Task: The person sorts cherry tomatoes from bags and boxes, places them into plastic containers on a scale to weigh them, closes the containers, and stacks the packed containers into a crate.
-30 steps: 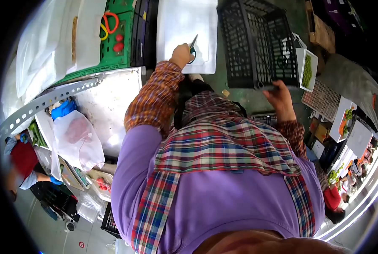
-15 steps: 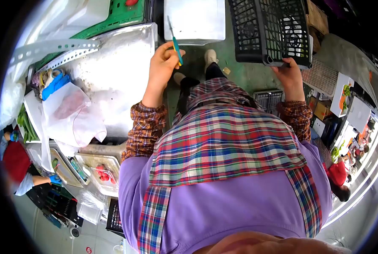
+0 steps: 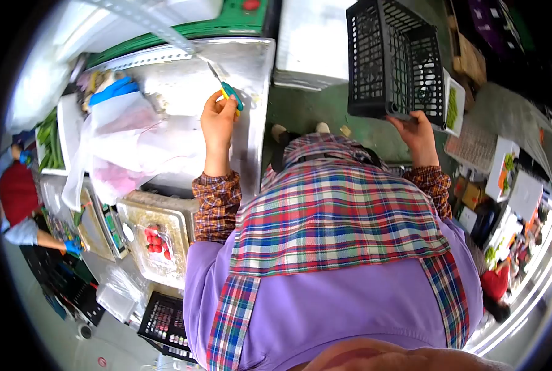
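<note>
My left hand (image 3: 218, 127) is closed around the green-and-yellow handle of a thin-bladed cutting tool (image 3: 231, 94), over the right part of a metal tray table (image 3: 183, 102). The blade points up and away; whether it is a knife or scissors I cannot tell. On the other side, my right hand (image 3: 419, 137) grips the near lower edge of a black plastic crate (image 3: 400, 77) with slotted walls. The crate is tilted, and nothing shows inside it. My right fingers are partly hidden by its edge.
White plastic bags (image 3: 124, 145) and a blue glove (image 3: 114, 91) lie on the table's left. A tray (image 3: 180, 263) holds red produce. A white box (image 3: 310, 46) stands ahead. Another person in red (image 3: 19, 191) works at far left. Foam boxes with greens (image 3: 452, 108) stand at right.
The view has shifted left, showing more of the metal table. My left hand with the cutting tool is now over the table, and the crate in my right hand is slightly lower.
</note>
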